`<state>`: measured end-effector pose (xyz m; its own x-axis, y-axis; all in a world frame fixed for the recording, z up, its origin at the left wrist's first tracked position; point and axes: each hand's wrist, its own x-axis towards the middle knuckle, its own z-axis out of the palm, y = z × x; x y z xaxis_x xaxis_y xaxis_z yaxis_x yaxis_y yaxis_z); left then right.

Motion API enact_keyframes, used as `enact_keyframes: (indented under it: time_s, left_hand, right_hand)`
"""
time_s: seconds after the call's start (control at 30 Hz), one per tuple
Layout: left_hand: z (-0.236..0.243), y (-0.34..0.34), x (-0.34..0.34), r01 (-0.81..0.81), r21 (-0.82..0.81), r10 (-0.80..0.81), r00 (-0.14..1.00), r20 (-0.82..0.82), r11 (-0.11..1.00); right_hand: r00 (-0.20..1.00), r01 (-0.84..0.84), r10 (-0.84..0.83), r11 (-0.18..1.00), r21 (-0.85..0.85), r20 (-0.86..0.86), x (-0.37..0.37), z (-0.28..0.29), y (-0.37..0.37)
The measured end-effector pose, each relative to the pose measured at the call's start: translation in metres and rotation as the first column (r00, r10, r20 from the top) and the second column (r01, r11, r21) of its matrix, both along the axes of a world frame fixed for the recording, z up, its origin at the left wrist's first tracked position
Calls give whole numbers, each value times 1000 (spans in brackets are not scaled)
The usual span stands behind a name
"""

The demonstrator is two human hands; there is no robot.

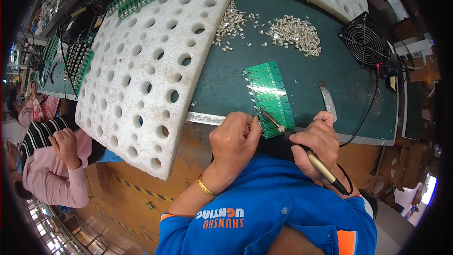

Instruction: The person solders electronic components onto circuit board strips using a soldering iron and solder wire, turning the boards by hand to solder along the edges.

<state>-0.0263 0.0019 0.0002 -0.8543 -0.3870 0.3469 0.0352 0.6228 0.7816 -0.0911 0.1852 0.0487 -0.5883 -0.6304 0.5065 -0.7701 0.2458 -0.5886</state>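
Note:
A green circuit board (271, 85) lies on the dark green tabletop in front of me, with small white connectors (251, 95) lined up along its left edge. My right hand (317, 141) grips a soldering iron (322, 166) with a gold-coloured handle. The iron's tip rests at or just above the board's lower left part, near the connectors. At the lower left corner of the board, my left hand (234, 139) is closed in a pinch. What its fingers hold, if anything, is too small to make out.
Two heaps of small connectors (295, 35) lie beyond the board. A thick white foam sheet with holes (137, 73) slants along the left. A black fan (363, 42) stands far right; a metal blade (327, 100) lies nearer. Another person (56, 160) sits at left.

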Motion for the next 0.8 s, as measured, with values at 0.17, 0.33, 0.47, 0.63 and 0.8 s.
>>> enact_keyframes:
  time_s: [0.17,0.33,0.47,0.63,0.8]
  left_hand:
    - [1,-1,0,6,-7,-6,1000,3,1000]
    - [0,-1,0,0,-10,0,1000,11,1000]
    - [-1,-1,0,2,-16,-2,1000,2,1000]
    - [2,-2,2,13,-23,-13,1000,21,1000]
    - [1,-8,10,0,-2,0,1000,30,1000]
  right_hand:
    - [1000,-2,2,1000,7,-6,0,-1,-1]
    - [1000,-2,2,1000,3,-5,1,0,-1]
    - [1000,-2,2,1000,6,-22,1,1,-2]
    - [999,3,-2,1000,16,-34,0,1,0]
    - [999,15,-16,1000,-10,-29,0,5,4]
